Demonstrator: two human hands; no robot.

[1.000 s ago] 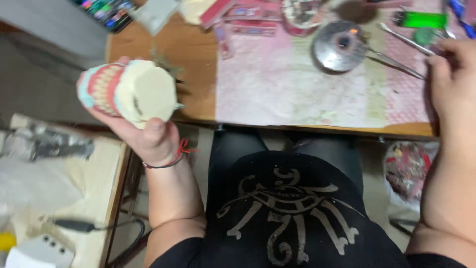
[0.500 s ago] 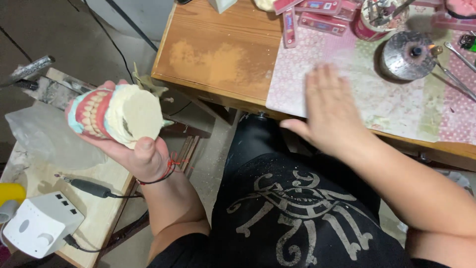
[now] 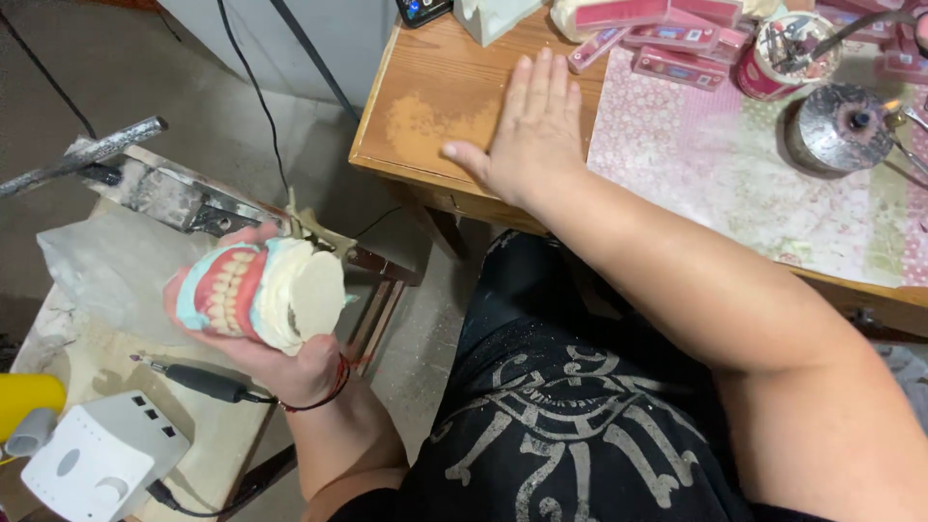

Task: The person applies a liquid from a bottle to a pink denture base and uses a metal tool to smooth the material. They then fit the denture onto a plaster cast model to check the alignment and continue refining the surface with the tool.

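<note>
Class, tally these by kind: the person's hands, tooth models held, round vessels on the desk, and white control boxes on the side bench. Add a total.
Hands: 2, left hand and right hand
Tooth models: 1, the tooth model
Round vessels: 2, red cup and metal pot
Control boxes: 1, the white control box
Total: 6

A pink-gummed denture model on plaster casts lies sideways, held aloft.

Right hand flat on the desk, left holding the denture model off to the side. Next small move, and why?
Probably sweep the right hand across the powdery patch on the wooden desk: the palm lies flat beside that dust, holding nothing, while the left hand holds the denture model clear of the desk.
</note>
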